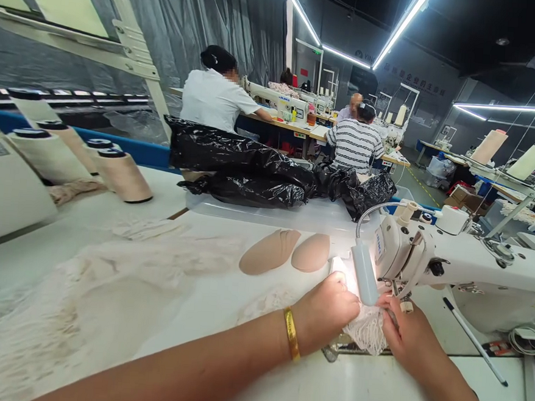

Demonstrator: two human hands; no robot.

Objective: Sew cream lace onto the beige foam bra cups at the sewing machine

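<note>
A small piece of white lace fabric (368, 328) lies under the needle area of a white sewing machine (455, 262). My left hand (326, 308), with a gold bangle on the wrist, rests closed on the fabric's left side beneath the machine's lamp (363, 273). From the right, my right hand (407, 334) pinches the same fabric just below the presser foot. Two beige bra cups (286, 251) lie on the table just beyond my left hand.
A heap of pale lace (105, 287) covers the table's left. Thread cones (122, 175) stand at the far left. Black plastic bags (260, 169) lie behind a clear tray. Other people sit sewing at benches beyond. A pen (473, 340) lies right of the machine.
</note>
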